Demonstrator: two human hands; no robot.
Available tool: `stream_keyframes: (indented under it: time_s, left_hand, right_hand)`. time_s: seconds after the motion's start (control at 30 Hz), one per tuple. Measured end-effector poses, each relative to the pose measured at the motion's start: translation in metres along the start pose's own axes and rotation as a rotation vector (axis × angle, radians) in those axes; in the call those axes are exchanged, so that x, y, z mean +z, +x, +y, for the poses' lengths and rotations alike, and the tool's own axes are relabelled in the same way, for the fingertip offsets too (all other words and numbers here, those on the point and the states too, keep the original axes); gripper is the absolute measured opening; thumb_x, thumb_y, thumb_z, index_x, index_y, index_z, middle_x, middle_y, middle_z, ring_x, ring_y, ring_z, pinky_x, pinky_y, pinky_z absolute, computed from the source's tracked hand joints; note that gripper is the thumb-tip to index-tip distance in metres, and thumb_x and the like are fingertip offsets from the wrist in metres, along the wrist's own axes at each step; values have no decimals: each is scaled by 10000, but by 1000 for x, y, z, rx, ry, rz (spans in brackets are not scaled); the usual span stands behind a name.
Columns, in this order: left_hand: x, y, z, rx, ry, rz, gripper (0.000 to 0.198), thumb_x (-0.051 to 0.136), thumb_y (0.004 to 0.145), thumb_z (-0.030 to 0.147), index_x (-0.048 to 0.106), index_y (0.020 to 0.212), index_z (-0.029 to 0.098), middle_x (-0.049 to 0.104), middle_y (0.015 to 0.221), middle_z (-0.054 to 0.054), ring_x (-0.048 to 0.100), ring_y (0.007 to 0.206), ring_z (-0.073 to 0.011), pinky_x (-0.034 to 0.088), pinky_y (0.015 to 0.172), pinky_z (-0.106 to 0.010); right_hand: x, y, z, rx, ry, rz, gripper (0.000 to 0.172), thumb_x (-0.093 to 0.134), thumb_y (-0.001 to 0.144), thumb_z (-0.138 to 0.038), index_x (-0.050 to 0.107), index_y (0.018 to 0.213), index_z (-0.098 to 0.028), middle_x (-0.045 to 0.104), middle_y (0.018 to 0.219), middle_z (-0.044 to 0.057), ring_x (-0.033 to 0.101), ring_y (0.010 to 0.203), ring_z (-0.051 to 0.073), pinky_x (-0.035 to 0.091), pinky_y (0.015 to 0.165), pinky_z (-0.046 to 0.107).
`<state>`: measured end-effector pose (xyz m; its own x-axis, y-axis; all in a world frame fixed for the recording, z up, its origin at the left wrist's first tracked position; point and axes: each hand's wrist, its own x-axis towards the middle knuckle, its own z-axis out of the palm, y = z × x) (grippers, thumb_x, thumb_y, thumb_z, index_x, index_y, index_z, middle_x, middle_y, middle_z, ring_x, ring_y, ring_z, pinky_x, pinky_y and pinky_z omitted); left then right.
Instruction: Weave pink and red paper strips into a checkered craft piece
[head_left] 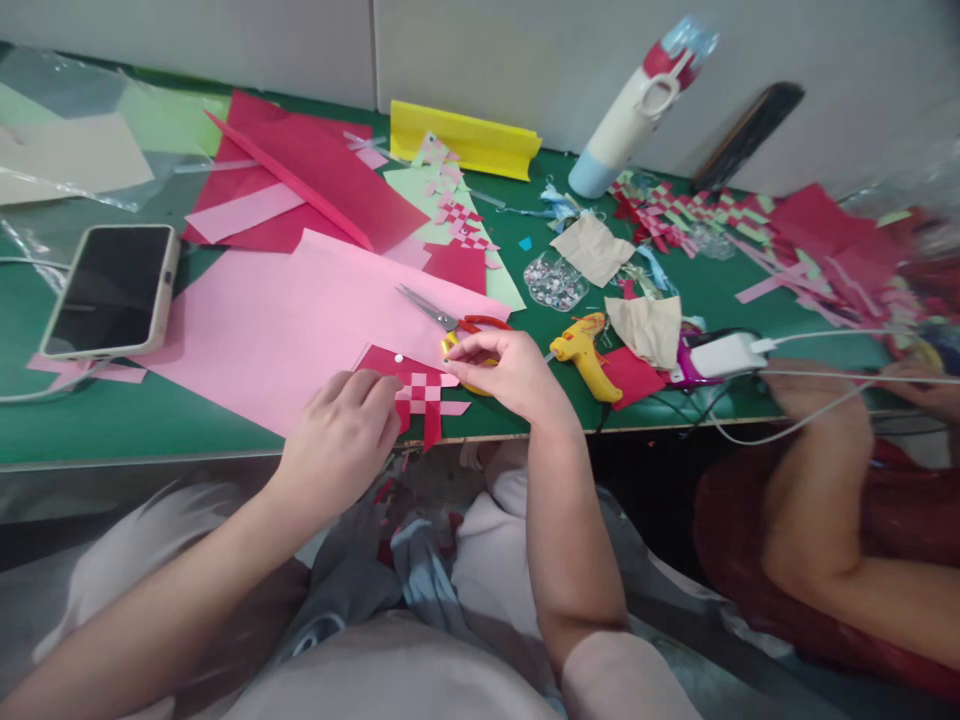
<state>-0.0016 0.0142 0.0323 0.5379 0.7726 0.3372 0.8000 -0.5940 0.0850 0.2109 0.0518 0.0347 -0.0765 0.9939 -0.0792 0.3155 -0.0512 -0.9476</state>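
Observation:
A red and pink woven paper piece (424,392) lies at the front edge of the table, a small white dot (399,358) on its upper part. My left hand (346,432) rests at its left side with curled fingers; what they grip, if anything, is hidden. Over its right side, my right hand (504,370) has thumb and forefinger close together around a tiny dark thing that I cannot make out. Scissors (448,322) with red and yellow handles lie just behind my right hand, partly covered by it, on a pink sheet (247,310).
A phone (109,290) lies at the left. A yellow glue gun (589,355), a tray of small beads (555,280) and a white charger (726,355) with cables are at the right. A bottle (637,110) stands behind. Another person's arm (817,500) is at the far right.

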Motion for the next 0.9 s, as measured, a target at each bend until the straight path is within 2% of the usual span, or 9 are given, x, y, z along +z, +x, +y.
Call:
stream_keyframes:
  time_s: [0.1, 0.17, 0.27, 0.6, 0.77, 0.9]
  left_hand:
    - [3, -1, -4, 147, -47, -36, 209, 490, 880, 157, 625, 1039, 148, 678, 1052, -119, 627, 968, -276, 518, 841, -428]
    - [6, -3, -4, 249, -71, -66, 253, 512, 871, 152, 623, 1098, 151, 656, 1171, -133, 598, 1103, -295, 487, 953, -474]
    - [9, -7, -4, 343, -89, -105, 266, 536, 867, 152, 636, 1114, 154, 635, 1242, -137, 568, 1196, -302, 458, 1028, -488]
    - [13, -9, -13, 385, -144, -99, 266, 521, 886, 163, 668, 1107, 176, 661, 1218, -131, 611, 1164, -280, 502, 1003, -483]
    - [13, -12, -10, 406, -68, -76, 276, 529, 891, 165, 645, 1142, 170, 671, 1202, -131, 621, 1151, -279, 523, 977, -455]
    - [12, -17, -3, 433, -18, -40, 309, 509, 874, 81, 638, 1148, 143, 675, 1186, -152, 635, 1124, -295, 550, 919, -446]
  right_hand:
    - [-1, 0, 0, 4, 20, -19, 140, 754, 668, -240, 732, 776, -154, 748, 848, 54, 696, 772, 183, 570, 720, 301]
    - [-2, 1, 1, 3, 29, -23, 144, 754, 672, -247, 730, 781, -155, 746, 828, 49, 692, 754, 178, 567, 721, 304]
    - [-3, 2, 2, -1, 29, -26, 139, 753, 677, -244, 728, 781, -156, 747, 811, 46, 689, 741, 175, 564, 729, 310]
    - [-4, 2, 0, 1, 2, -29, 107, 752, 683, -215, 723, 764, -152, 746, 795, 40, 689, 729, 169, 561, 725, 303]
    - [-2, 2, 0, -4, 27, -61, 104, 743, 691, -233, 717, 763, -162, 741, 788, 30, 684, 714, 166, 566, 708, 301]
    - [0, 2, -1, -37, 28, -95, 107, 736, 700, -246, 718, 767, -165, 737, 802, 35, 683, 725, 165, 564, 698, 290]
